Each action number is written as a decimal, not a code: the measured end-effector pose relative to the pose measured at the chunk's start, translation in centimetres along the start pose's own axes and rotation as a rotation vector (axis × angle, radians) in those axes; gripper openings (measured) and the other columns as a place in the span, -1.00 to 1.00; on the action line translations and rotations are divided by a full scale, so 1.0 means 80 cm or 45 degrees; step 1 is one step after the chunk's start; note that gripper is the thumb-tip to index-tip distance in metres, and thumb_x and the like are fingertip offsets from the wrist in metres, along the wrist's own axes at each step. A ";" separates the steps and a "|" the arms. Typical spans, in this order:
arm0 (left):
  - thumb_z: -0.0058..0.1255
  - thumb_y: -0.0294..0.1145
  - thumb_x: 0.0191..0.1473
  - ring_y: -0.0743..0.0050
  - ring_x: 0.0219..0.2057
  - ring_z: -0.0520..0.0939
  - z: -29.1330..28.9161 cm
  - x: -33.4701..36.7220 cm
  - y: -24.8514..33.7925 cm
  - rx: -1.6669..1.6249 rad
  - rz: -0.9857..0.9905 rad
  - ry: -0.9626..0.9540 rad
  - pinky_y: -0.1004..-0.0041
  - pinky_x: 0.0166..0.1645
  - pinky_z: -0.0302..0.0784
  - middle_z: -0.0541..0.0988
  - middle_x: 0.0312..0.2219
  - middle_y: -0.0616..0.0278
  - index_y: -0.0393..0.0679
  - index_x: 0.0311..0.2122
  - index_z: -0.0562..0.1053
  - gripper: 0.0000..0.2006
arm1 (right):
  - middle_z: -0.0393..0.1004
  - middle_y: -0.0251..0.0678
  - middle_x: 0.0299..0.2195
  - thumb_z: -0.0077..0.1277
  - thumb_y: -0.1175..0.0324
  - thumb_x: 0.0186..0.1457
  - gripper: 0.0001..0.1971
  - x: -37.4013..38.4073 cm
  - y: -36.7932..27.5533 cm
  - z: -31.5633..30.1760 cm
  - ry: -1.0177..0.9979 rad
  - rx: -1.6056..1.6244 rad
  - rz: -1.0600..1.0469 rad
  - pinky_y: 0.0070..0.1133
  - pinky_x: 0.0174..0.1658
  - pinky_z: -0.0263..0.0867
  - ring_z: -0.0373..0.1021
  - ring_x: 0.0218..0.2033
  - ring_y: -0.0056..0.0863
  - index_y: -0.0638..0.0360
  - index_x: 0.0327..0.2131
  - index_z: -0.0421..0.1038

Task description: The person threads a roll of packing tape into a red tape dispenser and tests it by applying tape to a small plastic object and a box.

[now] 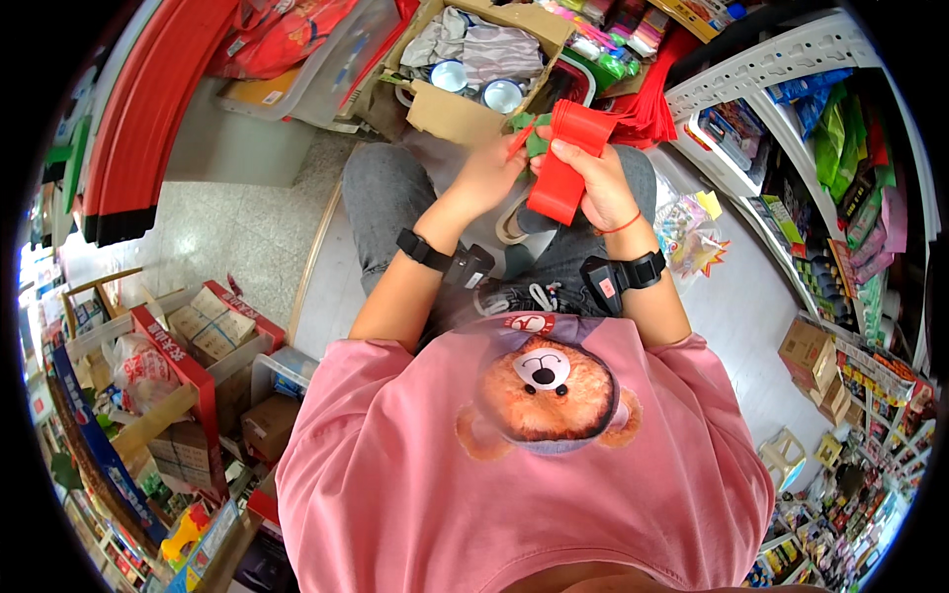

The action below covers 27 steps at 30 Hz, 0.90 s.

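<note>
Room runs over the speckled floor [267,212] at ten o'clock. A cardboard box [450,112] blocks twelve, the red bundle [583,128] one, white shelving [771,65] two.

Smooth, glossy red sheets [583,128], apparently plastic, fill my right grip [597,186]; just beyond it stands a matt cardboard box [455,111], and below it my jeans [384,203] show matt, faded denim.

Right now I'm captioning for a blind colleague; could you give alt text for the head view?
A person's right hand grips a flat red bundle while the left hand is at a green piece beside it. Beyond sits an open cardboard box holding two round white items; crowded white shelving stands to the right.
</note>
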<state>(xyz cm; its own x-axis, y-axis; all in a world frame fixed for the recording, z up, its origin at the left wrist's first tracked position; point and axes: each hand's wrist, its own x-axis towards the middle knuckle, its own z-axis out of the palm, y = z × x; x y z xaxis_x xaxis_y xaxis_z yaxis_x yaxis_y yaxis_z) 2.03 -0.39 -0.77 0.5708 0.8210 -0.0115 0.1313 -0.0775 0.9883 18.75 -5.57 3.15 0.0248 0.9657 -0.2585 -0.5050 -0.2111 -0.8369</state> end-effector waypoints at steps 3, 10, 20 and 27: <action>-0.23 -0.30 0.21 0.40 -0.27 0.51 -0.007 0.001 -0.008 0.080 -0.071 -0.093 0.38 -0.10 0.38 0.53 -0.36 0.20 -0.14 -0.02 0.39 -0.70 | 0.44 -0.24 -0.10 0.06 0.39 0.07 -0.58 0.008 0.009 -0.005 0.057 0.045 -0.027 -0.43 -0.16 0.42 0.47 -0.28 -0.40 0.28 0.00 0.27; -0.27 -0.18 0.27 0.57 -0.36 0.44 -0.027 0.005 -0.003 -0.664 -0.474 0.231 0.51 -0.21 0.36 0.44 -0.43 0.35 -0.20 -0.07 0.42 -0.66 | 0.44 -0.23 -0.10 0.07 0.37 0.07 -0.58 0.006 0.013 -0.009 0.024 -0.043 0.054 -0.47 -0.21 0.42 0.46 -0.29 -0.43 0.28 0.00 0.27; -0.13 -0.24 0.21 0.64 -0.54 0.27 -0.037 0.003 -0.010 -1.473 -0.392 0.335 0.58 -0.38 0.29 0.35 -0.49 0.41 -0.18 -0.20 0.40 -0.77 | 0.46 -0.33 -0.24 0.11 0.33 0.05 -0.61 0.010 0.032 -0.014 -0.176 -0.209 0.331 -0.54 -0.28 0.42 0.46 -0.34 -0.51 0.24 -0.06 0.32; 0.04 -0.19 0.11 0.67 -0.60 0.32 -0.027 0.003 -0.015 -0.970 -0.366 0.264 0.59 -0.46 0.27 0.33 -0.62 0.42 -0.12 -0.35 0.39 -0.79 | 0.45 -0.26 -0.12 0.07 0.36 0.07 -0.60 0.007 0.013 -0.012 -0.029 -0.114 0.168 -0.49 -0.26 0.44 0.47 -0.33 -0.48 0.26 -0.02 0.29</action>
<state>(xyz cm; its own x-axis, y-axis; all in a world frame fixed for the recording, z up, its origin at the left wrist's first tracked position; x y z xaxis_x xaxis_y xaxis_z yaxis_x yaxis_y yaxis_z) 0.24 1.13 -1.59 0.4288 0.8434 -0.3237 -0.3771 0.4927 0.7842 19.06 -5.41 1.69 -0.0571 0.9316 -0.3590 -0.4238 -0.3482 -0.8362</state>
